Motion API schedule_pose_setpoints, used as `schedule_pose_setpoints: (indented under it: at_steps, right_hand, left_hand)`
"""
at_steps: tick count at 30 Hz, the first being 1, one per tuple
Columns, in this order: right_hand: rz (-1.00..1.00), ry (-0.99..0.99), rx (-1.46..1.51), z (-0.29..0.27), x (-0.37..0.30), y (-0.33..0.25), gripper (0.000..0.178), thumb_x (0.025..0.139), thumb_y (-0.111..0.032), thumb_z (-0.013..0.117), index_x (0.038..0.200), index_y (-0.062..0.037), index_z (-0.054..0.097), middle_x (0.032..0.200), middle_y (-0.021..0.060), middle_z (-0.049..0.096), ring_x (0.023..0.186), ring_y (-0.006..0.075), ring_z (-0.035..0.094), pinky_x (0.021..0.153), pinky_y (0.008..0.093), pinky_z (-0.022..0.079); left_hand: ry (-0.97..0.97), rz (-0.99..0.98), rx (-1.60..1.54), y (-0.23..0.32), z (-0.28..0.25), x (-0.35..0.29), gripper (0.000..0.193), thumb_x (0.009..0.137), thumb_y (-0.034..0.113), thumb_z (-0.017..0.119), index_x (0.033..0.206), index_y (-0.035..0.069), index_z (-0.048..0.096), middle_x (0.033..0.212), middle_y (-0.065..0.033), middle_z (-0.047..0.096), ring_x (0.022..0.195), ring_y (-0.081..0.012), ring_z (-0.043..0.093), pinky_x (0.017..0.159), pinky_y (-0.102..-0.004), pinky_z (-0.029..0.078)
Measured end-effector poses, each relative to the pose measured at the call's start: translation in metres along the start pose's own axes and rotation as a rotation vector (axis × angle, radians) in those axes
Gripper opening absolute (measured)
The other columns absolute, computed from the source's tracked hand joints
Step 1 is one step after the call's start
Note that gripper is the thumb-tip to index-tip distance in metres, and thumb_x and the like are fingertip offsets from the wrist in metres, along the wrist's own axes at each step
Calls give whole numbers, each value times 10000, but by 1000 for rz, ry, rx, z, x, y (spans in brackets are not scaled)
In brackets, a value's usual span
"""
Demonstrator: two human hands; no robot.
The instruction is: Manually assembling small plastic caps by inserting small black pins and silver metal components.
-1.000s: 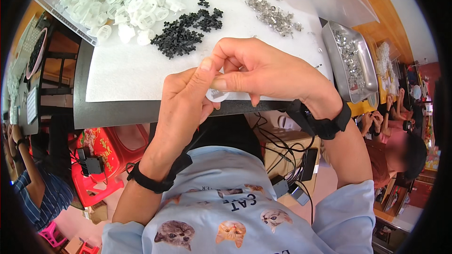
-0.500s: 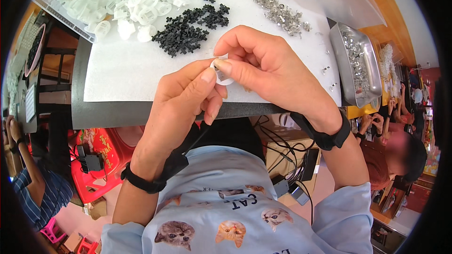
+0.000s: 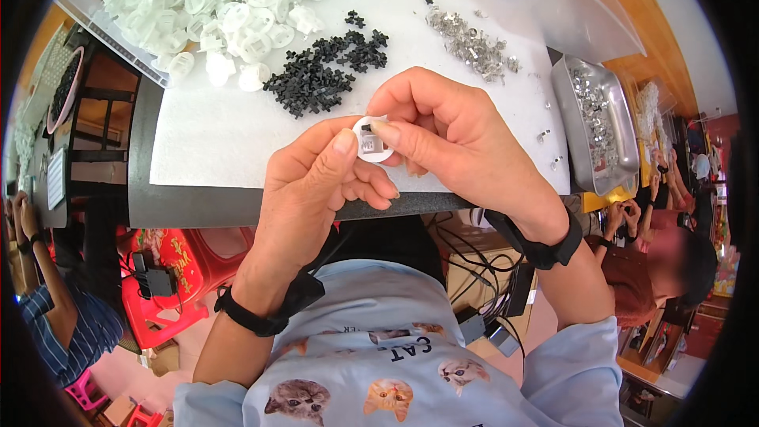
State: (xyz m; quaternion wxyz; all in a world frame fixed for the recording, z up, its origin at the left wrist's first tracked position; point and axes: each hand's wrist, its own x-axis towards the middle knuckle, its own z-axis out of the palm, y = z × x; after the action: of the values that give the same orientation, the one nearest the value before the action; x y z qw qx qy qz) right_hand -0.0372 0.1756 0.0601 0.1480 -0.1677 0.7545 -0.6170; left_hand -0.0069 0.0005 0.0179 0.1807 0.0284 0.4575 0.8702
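Note:
My left hand (image 3: 312, 190) pinches a small round white plastic cap (image 3: 371, 143) between thumb and forefinger, just above the table's near edge. My right hand (image 3: 451, 138) meets it from the right, thumb and forefinger pressed on a small dark piece set in the cap's middle. Both wrists wear black bands. Beyond the hands lie a pile of small black plastic pieces (image 3: 320, 75), a big heap of white round caps (image 3: 237, 0) and a scatter of small metal clips (image 3: 474, 43) on a white sheet (image 3: 213, 138).
A metal tray (image 3: 597, 122) with more shiny parts stands at the table's right end. Red plastic stools (image 3: 170, 285) and cables sit under the table. Other people work at the far left (image 3: 55, 308) and right (image 3: 664, 261).
Both hands have risen a little away from the table's edge, and the white cap has turned so its face with the dark insert shows between my fingertips.

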Motion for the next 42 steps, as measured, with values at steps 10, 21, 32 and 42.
schedule_pose_setpoints:
  at_steps: [10, 21, 32, 42]
  right_hand:
    - [-469, 182, -651, 6, -2, 5, 104, 794, -15, 603, 880, -58, 562, 844, 64, 522, 666, 248, 569, 563, 318, 473]
    - [-516, 155, -705, 7, -4, 2, 132, 807, 73, 602, 892, -9, 545, 788, 98, 521, 643, 228, 532, 554, 306, 440]
    - [-534, 86, -805, 3, 3, -1, 136, 804, 59, 579, 884, -22, 504, 755, 108, 472, 621, 277, 506, 543, 342, 415]
    - [-215, 72, -352, 2, 8, 4, 64, 846, -57, 582, 835, -14, 535, 742, 138, 578, 639, 268, 560, 579, 342, 449]
  left_hand:
    - [-5, 28, -64, -1, -3, 0, 366, 992, 202, 473, 1226, -74, 528, 974, -128, 644, 769, -165, 642, 676, -277, 544]
    - [71, 26, -44, 0, 1, 0, 347, 980, 228, 508, 1151, -63, 587, 881, -109, 648, 667, -136, 619, 585, -243, 513]
    - [138, -7, 17, 2, 5, 2, 308, 967, 251, 539, 1022, -35, 640, 747, -83, 617, 564, -101, 556, 492, -218, 442]
    - [153, 6, -30, 0, 4, 3, 291, 982, 222, 499, 1048, -38, 610, 786, -104, 636, 567, -106, 556, 486, -210, 468]
